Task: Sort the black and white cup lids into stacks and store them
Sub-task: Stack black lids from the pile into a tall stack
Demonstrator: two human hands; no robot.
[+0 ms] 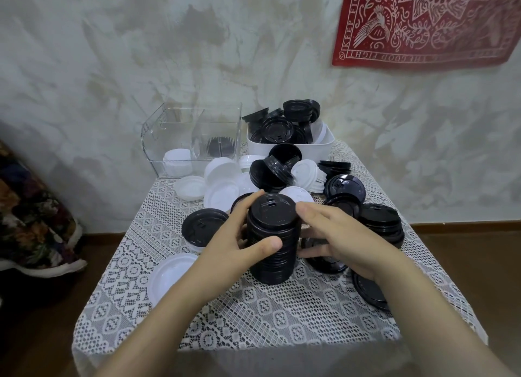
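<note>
Both hands are on the tall stack of black lids (275,216), which stands near the middle of the worktop (253,320) on its lace cloth. The left hand (239,235) has a closed grip, fingers round the far side and thumb laid across the front. The right hand (346,235) cups the other side, fingers at the top rim and thumb lower down, so its grip is closed on the stack too, if more loosely. From where I stand the sorting looks under way but far from finished. This one black stack is built but not yet stored. At the far left corner a clear bin (158,139) holds a short row of white lids (177,159) in its left compartment; what sits in the right compartment I cannot make out. At the far right corner a white tub (324,146) is heaped with a jumble of black lids (277,128), not stacked. Loose white lids (222,190) lie scattered in front of the bin, mixed with black ones toward the middle, another white lid (172,275) rests by the left edge, and more black lids (380,221) are piled along the right edge. Most of the lids still need sorting and storing.
</note>
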